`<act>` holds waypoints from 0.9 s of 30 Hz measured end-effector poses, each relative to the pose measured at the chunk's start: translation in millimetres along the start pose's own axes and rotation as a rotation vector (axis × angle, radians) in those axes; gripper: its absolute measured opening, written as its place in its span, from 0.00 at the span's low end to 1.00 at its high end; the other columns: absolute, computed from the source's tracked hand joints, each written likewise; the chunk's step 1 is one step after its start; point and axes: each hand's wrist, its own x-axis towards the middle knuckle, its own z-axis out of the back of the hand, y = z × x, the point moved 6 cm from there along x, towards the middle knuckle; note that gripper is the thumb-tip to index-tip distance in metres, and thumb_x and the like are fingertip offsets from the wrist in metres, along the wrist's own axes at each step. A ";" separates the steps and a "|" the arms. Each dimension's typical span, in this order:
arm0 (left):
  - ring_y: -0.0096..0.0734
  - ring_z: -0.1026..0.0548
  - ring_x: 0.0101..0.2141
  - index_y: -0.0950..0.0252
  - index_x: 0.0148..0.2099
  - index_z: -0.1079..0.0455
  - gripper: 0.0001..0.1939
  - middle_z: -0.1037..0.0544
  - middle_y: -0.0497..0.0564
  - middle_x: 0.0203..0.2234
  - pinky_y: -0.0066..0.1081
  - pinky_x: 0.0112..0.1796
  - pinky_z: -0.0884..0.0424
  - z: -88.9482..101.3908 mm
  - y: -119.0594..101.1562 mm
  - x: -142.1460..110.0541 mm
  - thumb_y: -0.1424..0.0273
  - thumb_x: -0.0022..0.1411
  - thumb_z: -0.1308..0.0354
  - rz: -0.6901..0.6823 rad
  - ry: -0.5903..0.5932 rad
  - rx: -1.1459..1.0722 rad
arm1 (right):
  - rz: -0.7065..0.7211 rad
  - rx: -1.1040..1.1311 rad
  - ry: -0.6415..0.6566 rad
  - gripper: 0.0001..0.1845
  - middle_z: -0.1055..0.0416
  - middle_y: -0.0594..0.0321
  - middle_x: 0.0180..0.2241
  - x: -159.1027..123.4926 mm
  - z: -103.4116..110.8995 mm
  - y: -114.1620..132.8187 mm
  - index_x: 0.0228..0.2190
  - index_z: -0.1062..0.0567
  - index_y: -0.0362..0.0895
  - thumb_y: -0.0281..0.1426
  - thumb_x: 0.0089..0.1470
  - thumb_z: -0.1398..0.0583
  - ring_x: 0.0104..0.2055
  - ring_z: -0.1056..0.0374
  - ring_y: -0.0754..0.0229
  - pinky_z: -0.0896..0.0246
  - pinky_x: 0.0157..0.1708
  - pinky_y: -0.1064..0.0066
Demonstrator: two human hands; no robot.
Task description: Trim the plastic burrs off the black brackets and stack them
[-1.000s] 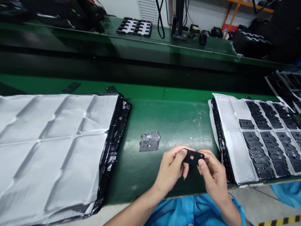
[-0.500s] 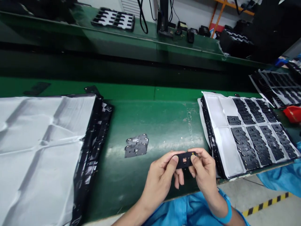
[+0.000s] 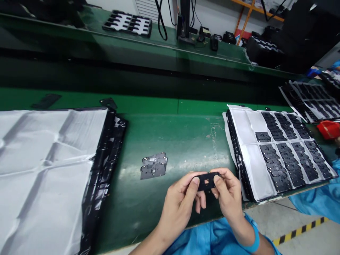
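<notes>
A thin black plate (image 3: 205, 182) with a small square hole in its middle is held above the front of the green table. My left hand (image 3: 183, 198) pinches its left end between thumb and fingers. The opposite end is gripped by my right hand (image 3: 228, 189), thumb on the face. Left of my hands, a few overlapping dark plates (image 3: 154, 166) lie on the table. To the right, a white-lined tray (image 3: 248, 156) holds rows of similar dark plates (image 3: 276, 166), with a single plate (image 3: 262, 136) in one upper compartment.
A stack of black trays topped with a white sheet (image 3: 53, 141) fills the left. Behind it lie two dark pieces (image 3: 47, 101). Another tray stack (image 3: 313, 99) and a red bin (image 3: 328, 129) stand far right. A raised shelf at the back carries a tray (image 3: 127, 23). Blue clothing of another person (image 3: 316, 202) shows at right.
The plate has tilted slightly in my fingers, and the yellow spot near its right end no longer shows. Both hands keep their hold; the view has shifted a little.
</notes>
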 end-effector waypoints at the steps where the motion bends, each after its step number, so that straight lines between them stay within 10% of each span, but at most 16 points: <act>1: 0.25 0.30 0.15 0.69 0.50 0.23 0.22 0.25 0.44 0.16 0.23 0.20 0.32 0.1 -0.3 -1.1 0.55 0.74 0.46 -0.007 0.001 0.014 | -0.007 0.014 -0.008 0.19 0.38 0.72 0.19 0.8 -0.7 -1.0 0.37 0.21 0.43 0.47 0.63 0.35 0.18 0.45 0.68 0.46 0.19 0.76; 27: 0.24 0.31 0.16 0.74 0.56 0.25 0.26 0.24 0.47 0.17 0.24 0.22 0.32 24.7 1.9 -21.0 0.55 0.70 0.42 0.157 0.090 -0.143 | -0.142 0.011 0.198 0.18 0.34 0.72 0.16 -5.6 -18.1 -4.7 0.38 0.19 0.41 0.45 0.63 0.34 0.13 0.43 0.69 0.47 0.17 0.77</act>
